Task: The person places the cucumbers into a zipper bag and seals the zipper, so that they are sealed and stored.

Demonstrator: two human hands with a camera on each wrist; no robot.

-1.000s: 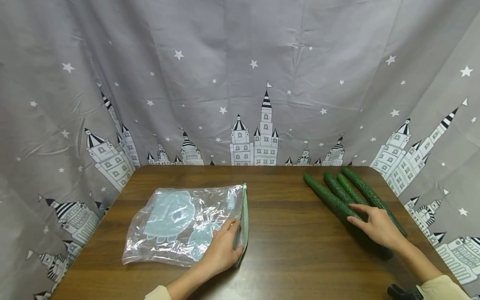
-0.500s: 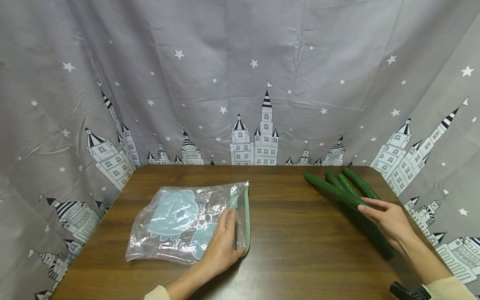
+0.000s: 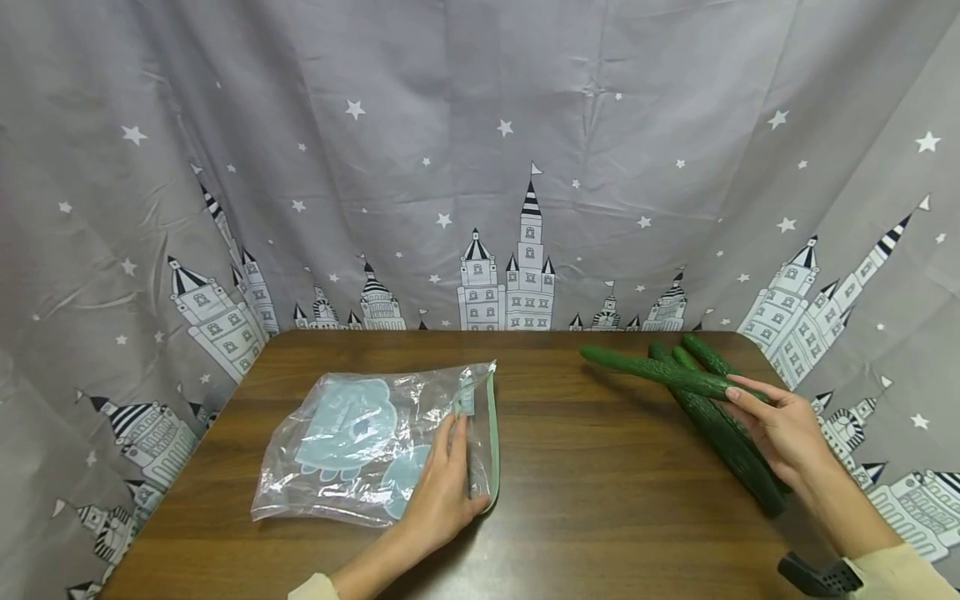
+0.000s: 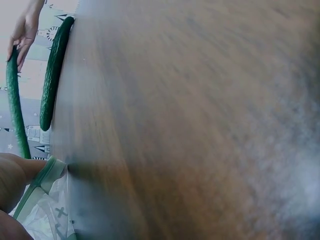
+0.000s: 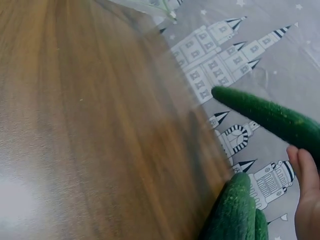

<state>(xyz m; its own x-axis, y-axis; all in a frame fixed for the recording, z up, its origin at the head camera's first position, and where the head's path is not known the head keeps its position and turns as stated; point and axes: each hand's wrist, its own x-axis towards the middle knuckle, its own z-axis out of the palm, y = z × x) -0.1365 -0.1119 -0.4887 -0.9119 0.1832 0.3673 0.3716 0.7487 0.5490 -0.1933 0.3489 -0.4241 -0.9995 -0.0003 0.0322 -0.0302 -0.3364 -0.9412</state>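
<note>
While the left hand (image 3: 441, 492), thumb spread, touches the bag (image 3: 348, 425), the right hand (image 3: 787, 429) pinches one cucumber (image 3: 663, 371).

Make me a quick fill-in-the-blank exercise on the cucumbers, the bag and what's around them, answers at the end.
1. The ____ grip holds the raised cucumber.
2. The cucumbers lying on the table number ____.
3. The clear bag has an edge strip coloured ____.
4. The curtain, printed with castles and stars, has a ____ background.

Missing words: right; three; green; grey.
</note>
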